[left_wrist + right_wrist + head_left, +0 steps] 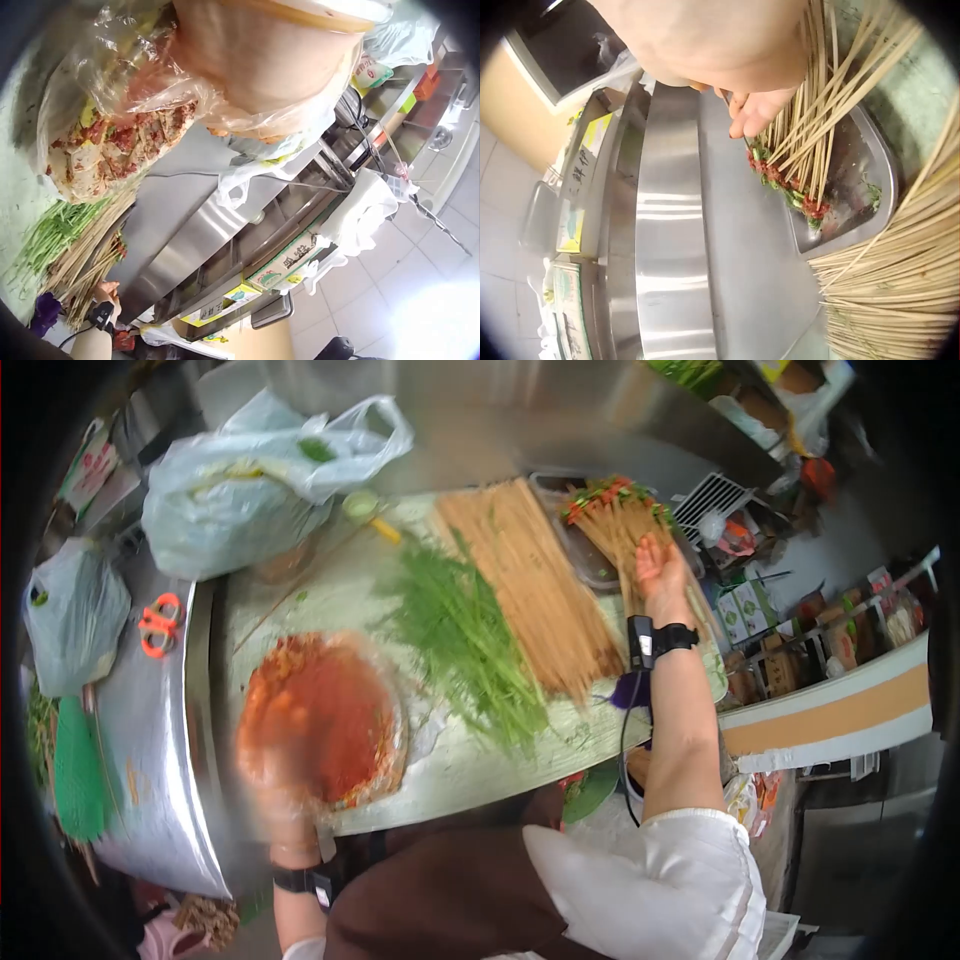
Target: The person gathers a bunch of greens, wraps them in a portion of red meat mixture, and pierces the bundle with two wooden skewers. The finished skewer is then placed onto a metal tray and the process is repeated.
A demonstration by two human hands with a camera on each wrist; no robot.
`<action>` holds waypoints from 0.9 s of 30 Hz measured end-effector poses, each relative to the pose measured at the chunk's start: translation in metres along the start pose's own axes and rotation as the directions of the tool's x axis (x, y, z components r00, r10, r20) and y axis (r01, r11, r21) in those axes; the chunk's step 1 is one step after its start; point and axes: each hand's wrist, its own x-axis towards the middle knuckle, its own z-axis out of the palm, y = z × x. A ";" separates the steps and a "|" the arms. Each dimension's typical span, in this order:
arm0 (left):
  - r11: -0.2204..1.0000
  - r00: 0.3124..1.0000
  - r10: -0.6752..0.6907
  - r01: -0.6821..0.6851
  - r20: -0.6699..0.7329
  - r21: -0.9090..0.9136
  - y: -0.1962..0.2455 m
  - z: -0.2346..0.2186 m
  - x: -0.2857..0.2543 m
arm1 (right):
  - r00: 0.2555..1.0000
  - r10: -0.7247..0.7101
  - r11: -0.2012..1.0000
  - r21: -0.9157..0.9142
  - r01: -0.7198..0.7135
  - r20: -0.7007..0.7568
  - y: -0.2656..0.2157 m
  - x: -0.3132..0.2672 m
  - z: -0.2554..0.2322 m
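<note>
My left hand (285,770), blurred and in clear plastic, is over a round, plastic-lined heap of red-sauced food (350,730). In the left wrist view the same plastic-covered hand (255,60) fills the top; its fingers are mostly hidden. My right hand (662,570) lies palm up, fingers loosely bent, beside a bundle of skewers (625,535) with red and green food at their ends. The right wrist view has its fingertips (754,112) next to the skewers (836,112), which rest in a metal tray (881,165); no grip on one is visible.
Leafy green stalks (465,645) and a wide row of bare skewers (530,580) lie mid-table. Plastic bags (235,500) stand at the back left, with orange-handled scissors (159,625) on the metal surface. A wire rack (710,505) is beyond the tray.
</note>
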 end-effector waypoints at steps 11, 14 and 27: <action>0.924 0.993 0.105 -0.117 0.050 0.365 0.002 -0.005 -0.003 | 0.668 0.491 0.534 -0.799 0.277 0.559 0.071 -0.191 0.036; 0.970 1.000 0.020 -0.019 -0.003 0.242 0.007 0.001 -0.004 | 0.614 0.407 0.383 -0.736 0.558 0.677 0.102 -0.194 0.045; 0.997 0.997 -0.071 0.072 -0.032 0.020 0.005 0.000 -0.003 | 0.765 0.458 0.310 -0.888 0.341 0.453 0.144 -0.148 0.070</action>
